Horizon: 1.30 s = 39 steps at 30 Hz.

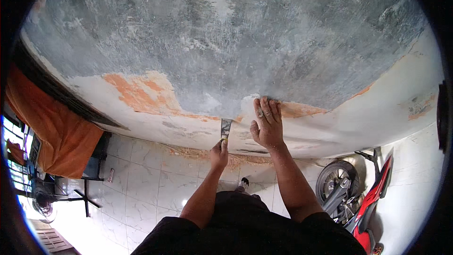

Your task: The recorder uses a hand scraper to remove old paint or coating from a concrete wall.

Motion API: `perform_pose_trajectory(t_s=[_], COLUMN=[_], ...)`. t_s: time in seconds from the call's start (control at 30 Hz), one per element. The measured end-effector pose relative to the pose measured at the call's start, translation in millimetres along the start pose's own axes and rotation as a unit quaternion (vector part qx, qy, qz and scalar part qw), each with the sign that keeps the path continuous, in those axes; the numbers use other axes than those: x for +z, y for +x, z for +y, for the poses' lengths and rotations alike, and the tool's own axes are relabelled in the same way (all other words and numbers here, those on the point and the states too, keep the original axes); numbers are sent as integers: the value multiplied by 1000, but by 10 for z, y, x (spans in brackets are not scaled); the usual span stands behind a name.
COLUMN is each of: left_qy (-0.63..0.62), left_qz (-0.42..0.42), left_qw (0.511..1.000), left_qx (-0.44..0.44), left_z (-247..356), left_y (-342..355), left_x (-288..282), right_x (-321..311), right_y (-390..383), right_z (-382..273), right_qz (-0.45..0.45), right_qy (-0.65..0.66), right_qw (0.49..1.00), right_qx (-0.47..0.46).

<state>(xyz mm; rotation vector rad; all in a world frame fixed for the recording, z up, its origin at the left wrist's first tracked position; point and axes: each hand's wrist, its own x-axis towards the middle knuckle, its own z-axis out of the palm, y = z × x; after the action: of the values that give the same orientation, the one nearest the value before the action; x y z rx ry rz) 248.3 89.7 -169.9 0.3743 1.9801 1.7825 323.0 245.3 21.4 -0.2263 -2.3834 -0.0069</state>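
In front of me stands a wall (pixel 203 42), its upper part bare grey plaster and its lower part still coated in white paint, with orange patches along the ragged border. My left hand (pixel 219 154) grips a putty knife (pixel 226 128) by its handle. The knife's flat, smeared blade points up and meets the wall at the border of the white paint. To the right of it, my right hand (pixel 269 125) lies against the wall with its fingers stretched upward over the same border. Nothing shows in that hand, and grey-white dust marks its fingers.
A red motorcycle (pixel 365 212) stands close by on the right. At left, an orange cloth (pixel 56 127) hangs over dark furniture, near a fan (pixel 45 205). A cable (pixel 181 151) runs along the wall's foot, where paint flakes (pixel 243 160) litter the tiled floor (pixel 141 179).
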Motion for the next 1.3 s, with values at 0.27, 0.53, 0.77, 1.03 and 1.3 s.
perform_pose_trajectory(t_s=[0.27, 0.53, 0.77, 1.03, 1.3], left_qy=[-129, -155, -78, 32, -102], left_qz=[-15, -37, -18, 50, -12], left_qw=[992, 987, 995, 997, 994], left_qx=[5, 9, -66, 48, 28], left_z=[359, 589, 106, 59, 37], left_y=[85, 127, -66, 68, 83], left_x=[76, 41, -52, -132, -47], right_x=[-4, 3, 59, 107, 6], right_y=[-17, -45, -31, -44, -11], right_z=[6, 23, 26, 19, -6], right_qz=[-6, -16, -8, 10, -8], right_qy=[-14, -12, -13, -24, -4], right_qw=[1000, 1000, 1000, 1000, 1000], right_qx=[-3, 11, 6, 0, 11])
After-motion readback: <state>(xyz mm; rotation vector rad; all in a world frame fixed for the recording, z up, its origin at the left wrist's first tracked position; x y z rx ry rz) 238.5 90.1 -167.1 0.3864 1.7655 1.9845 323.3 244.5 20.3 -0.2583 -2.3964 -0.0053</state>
